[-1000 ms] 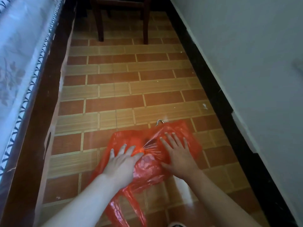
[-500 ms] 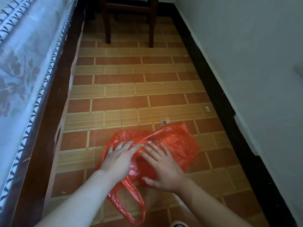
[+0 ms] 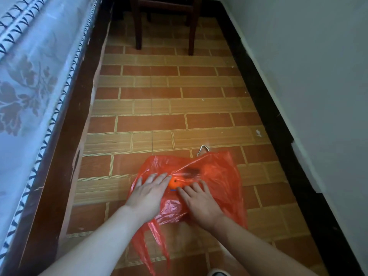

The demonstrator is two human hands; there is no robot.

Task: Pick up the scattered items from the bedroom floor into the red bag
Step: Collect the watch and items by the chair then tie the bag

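The red plastic bag lies flat on the tiled floor, its handles trailing toward me. My left hand rests flat on the bag's left part, fingers straight. My right hand lies on the bag's middle with its fingers stretched forward. Between the two hands a small orange round thing shows, with a dark smudge-like shape just beyond it under the plastic. A black-and-white patterned cord pokes out from behind the bag's far edge.
A bed with a patterned white cover and dark wooden frame runs along the left. The grey wall with a black skirting closes the right side. Chair legs stand at the far end. A white scrap lies near the skirting.
My hands have drawn closer together on the bag and slid toward me. The bag has spread and shifted, and the orange thing now shows between the hands.
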